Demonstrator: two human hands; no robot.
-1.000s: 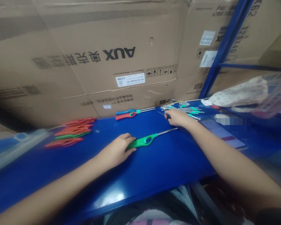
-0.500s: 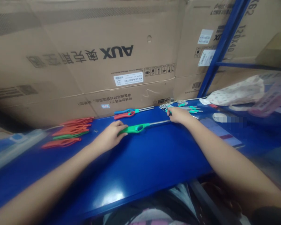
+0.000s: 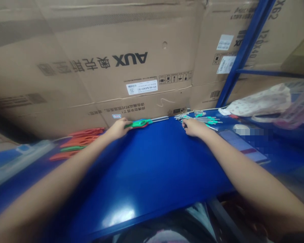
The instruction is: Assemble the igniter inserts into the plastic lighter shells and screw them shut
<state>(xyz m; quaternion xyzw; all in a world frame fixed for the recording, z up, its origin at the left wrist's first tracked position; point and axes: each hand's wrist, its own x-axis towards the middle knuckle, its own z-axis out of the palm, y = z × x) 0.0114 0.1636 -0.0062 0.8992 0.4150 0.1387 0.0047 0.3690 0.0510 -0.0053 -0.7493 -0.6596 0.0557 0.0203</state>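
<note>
My left hand (image 3: 120,128) is closed round the handle end of a green long-necked lighter (image 3: 138,124). This lighter lies over the red and blue lighters at the back of the table, and its body hides most of them. Their metal necks (image 3: 160,118) point to the right. At the back right, my right hand (image 3: 192,127) is closed with its fingertips pinched, beside a pile of metal lighter rods with teal parts (image 3: 209,119). Whatever is between those fingertips is too small to make out.
Several orange handle shells (image 3: 83,139) and a green one (image 3: 72,148) lie left. A phone (image 3: 243,145) rests right of my right arm. Large cardboard sheets (image 3: 103,40) stand behind the blue table (image 3: 147,168). A patterned white bag (image 3: 263,100) sits at the far right.
My left hand has carried the green lighter back onto the red and blue lighters, away from my right hand. My right hand stays by the pile of rods.
</note>
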